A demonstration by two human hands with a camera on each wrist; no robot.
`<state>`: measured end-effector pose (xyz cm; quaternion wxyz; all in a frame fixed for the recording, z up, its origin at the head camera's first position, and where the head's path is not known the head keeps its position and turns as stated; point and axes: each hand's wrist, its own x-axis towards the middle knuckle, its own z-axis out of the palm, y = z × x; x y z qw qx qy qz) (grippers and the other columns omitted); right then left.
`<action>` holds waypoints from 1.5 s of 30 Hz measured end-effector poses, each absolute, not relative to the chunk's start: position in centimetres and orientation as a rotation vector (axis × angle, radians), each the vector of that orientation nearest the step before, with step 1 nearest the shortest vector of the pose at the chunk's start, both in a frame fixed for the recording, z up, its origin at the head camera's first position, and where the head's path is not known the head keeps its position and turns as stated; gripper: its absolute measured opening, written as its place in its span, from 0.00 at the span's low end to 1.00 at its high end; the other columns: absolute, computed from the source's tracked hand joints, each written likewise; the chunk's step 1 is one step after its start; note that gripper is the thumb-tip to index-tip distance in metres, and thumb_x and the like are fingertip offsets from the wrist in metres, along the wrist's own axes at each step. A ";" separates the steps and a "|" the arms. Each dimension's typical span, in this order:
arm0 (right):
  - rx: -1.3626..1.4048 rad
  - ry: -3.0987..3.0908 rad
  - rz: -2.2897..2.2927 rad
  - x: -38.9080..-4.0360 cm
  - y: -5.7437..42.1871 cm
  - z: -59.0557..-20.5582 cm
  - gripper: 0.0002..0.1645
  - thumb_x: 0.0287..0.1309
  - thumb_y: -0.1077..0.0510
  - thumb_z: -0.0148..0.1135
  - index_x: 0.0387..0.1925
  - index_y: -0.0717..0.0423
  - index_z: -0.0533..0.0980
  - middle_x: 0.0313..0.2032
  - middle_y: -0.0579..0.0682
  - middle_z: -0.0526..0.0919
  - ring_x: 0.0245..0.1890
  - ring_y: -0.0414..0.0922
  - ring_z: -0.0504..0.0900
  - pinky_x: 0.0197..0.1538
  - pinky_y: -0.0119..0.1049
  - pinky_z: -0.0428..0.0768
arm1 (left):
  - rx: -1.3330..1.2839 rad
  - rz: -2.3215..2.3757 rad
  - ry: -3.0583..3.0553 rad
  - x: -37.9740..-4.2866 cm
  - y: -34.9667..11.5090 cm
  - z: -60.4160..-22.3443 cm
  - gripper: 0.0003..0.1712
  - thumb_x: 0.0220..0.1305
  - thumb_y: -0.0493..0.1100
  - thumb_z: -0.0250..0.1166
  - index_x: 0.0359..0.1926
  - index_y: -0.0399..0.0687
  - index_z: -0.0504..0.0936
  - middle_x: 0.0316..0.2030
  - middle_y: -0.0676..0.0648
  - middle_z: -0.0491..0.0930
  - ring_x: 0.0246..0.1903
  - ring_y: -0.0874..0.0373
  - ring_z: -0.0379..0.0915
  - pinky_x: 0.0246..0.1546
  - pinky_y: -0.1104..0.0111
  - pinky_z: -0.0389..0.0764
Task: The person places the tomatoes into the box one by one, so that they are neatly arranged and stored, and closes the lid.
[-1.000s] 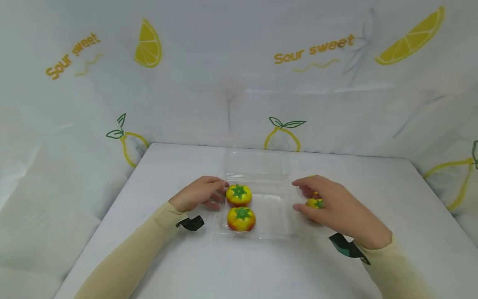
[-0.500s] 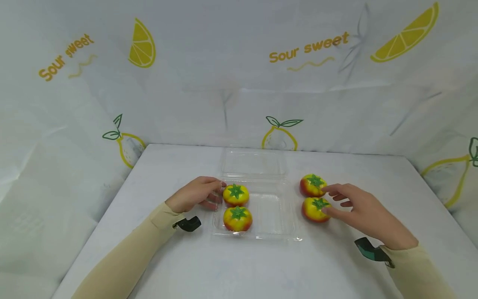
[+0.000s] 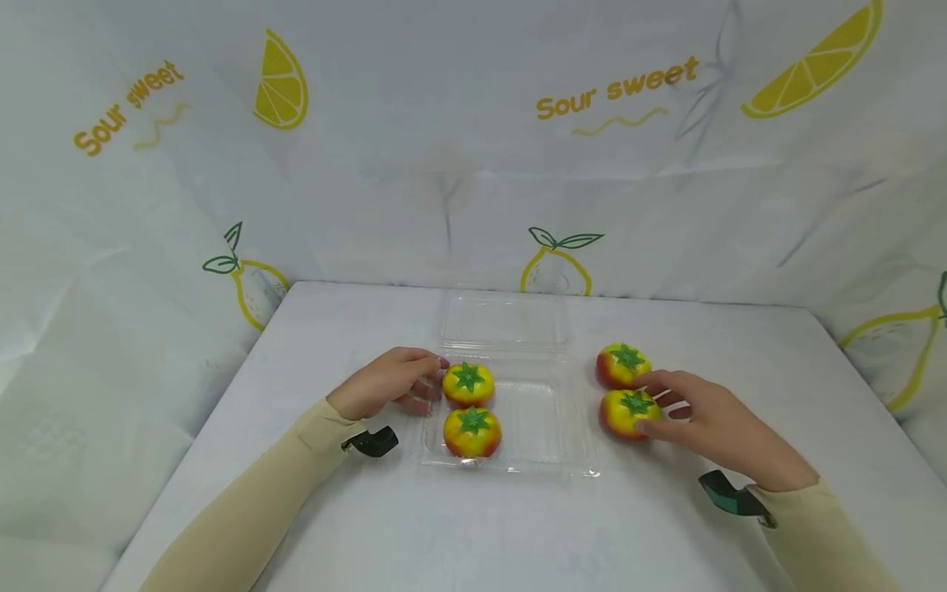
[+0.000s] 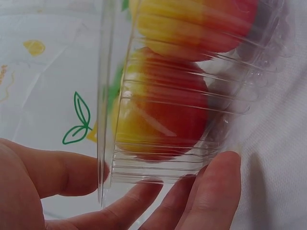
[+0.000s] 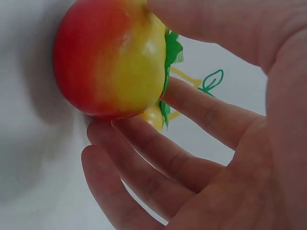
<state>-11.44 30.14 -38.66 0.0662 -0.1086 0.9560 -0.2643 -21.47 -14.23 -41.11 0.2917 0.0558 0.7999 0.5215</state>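
In the head view, my left hand [image 3: 390, 381] is at the left side of a clear plastic clamshell container [image 3: 543, 415]. The left wrist view shows its fingers pinching the container's rim and side wall. Two red-and-yellow artificial tomatoes with green star-shaped tops sit inside along the left: a far one [image 3: 469, 384] and a near one [image 3: 472, 433]. Right of the container, two more stand on the table, a back tomato [image 3: 623, 366] and a front tomato [image 3: 627, 413]. My right hand [image 3: 713, 423] grips the front one, its thumb and fingers around opposite sides.
Hinged at the back, the container's transparent lid [image 3: 505, 319] lies open toward the wall. A white cloth [image 3: 503, 534] covers the table. Behind it hangs a white sheet [image 3: 414, 123] printed with lemons and lettering.
My right hand moved right, from beside the container to the two loose tomatoes, then closed in on the front one. My left hand has stayed at the container's left side.
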 end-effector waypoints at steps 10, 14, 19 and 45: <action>-0.299 2.864 -0.797 -11.2 29.7 -38.8 0.35 0.60 0.42 0.81 0.64 0.49 0.80 0.60 0.53 0.85 0.54 0.48 0.85 0.50 0.33 0.89 | 0.149 1.389 2.134 -21.4 -14.2 -40.8 0.24 0.84 0.52 0.55 0.67 0.42 0.82 0.55 0.40 0.87 0.48 0.50 0.87 0.48 0.60 0.94; -0.287 2.855 -0.798 -11.3 29.7 -39.0 0.35 0.59 0.42 0.81 0.63 0.49 0.81 0.58 0.52 0.84 0.53 0.49 0.84 0.49 0.33 0.88 | 0.145 1.384 2.138 -21.3 -14.2 -40.9 0.24 0.84 0.52 0.55 0.66 0.42 0.82 0.55 0.41 0.87 0.48 0.50 0.87 0.48 0.60 0.94; -0.284 2.859 -0.792 -11.3 29.7 -39.1 0.35 0.58 0.42 0.81 0.63 0.48 0.81 0.56 0.51 0.84 0.53 0.48 0.84 0.49 0.32 0.88 | 0.151 1.387 2.141 -21.3 -14.1 -41.1 0.24 0.83 0.52 0.55 0.66 0.42 0.82 0.55 0.41 0.87 0.48 0.50 0.87 0.48 0.60 0.94; -0.295 2.825 -0.787 -11.4 29.8 -38.9 0.37 0.57 0.41 0.82 0.65 0.49 0.80 0.57 0.50 0.85 0.52 0.46 0.84 0.48 0.33 0.88 | 0.167 1.401 2.144 -21.4 -14.2 -41.4 0.24 0.83 0.52 0.55 0.66 0.43 0.83 0.55 0.40 0.86 0.49 0.50 0.88 0.48 0.59 0.94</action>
